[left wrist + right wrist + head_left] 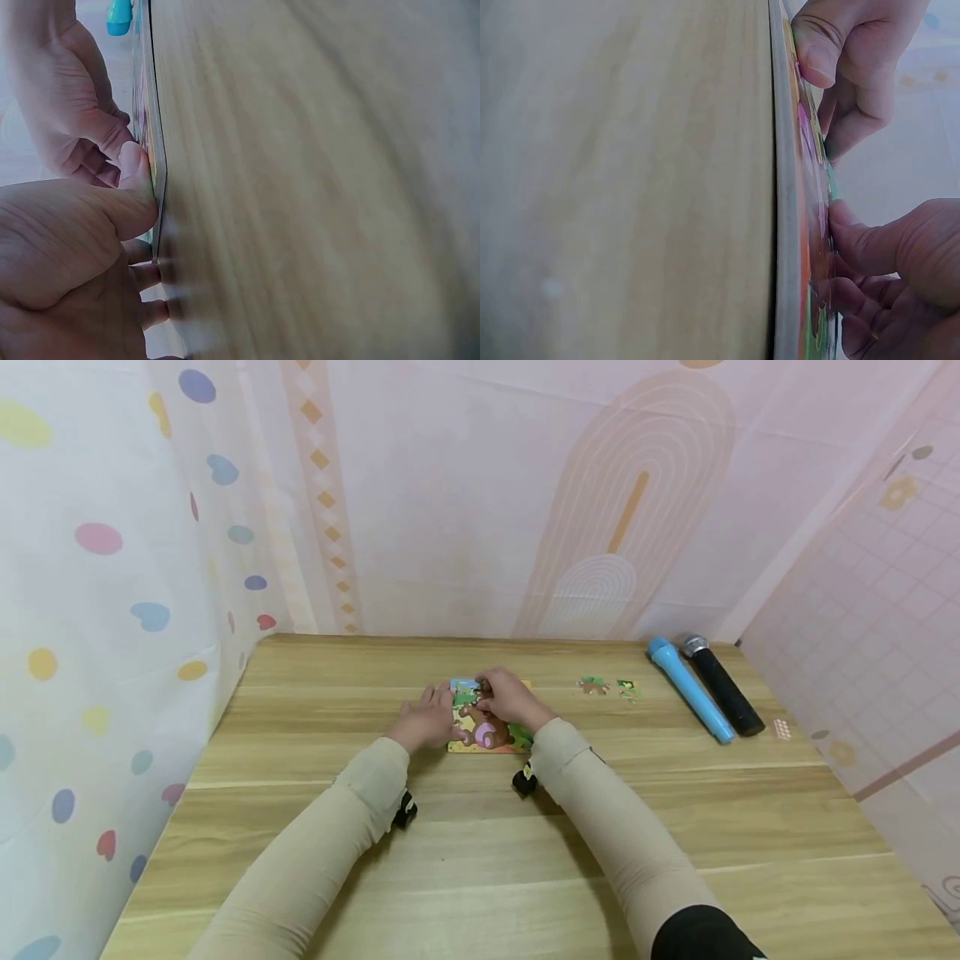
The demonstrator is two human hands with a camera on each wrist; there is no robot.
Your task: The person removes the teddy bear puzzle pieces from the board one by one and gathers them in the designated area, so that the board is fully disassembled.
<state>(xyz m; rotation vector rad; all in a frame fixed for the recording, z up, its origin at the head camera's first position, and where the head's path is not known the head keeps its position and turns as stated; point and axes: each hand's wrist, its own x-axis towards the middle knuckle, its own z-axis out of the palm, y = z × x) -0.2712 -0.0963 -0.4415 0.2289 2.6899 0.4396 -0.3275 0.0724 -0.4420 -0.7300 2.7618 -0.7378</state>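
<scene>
A jigsaw puzzle (487, 733) with a brown bear picture lies flat on the wooden table, in front of me. At its left edge, my left hand (426, 718) rests with the thumb on the board's rim and the other fingers spread over the table. My right hand (513, 697) reaches over the upper part of the puzzle. Its thumb and fingers pinch a brown puzzle piece (486, 690) at the picture's surface, mostly covered by the hand. From the right wrist view, the board (786, 187) appears edge-on, with the right fingertips right at its surface.
Loose puzzle pieces (593, 686) lie right of the board. Farther right are a blue microphone (692, 691) and a black microphone (723, 687), side by side. A small dotted card (782, 729) sits near the table's right edge. Patterned curtains (450, 510) hang behind the table.
</scene>
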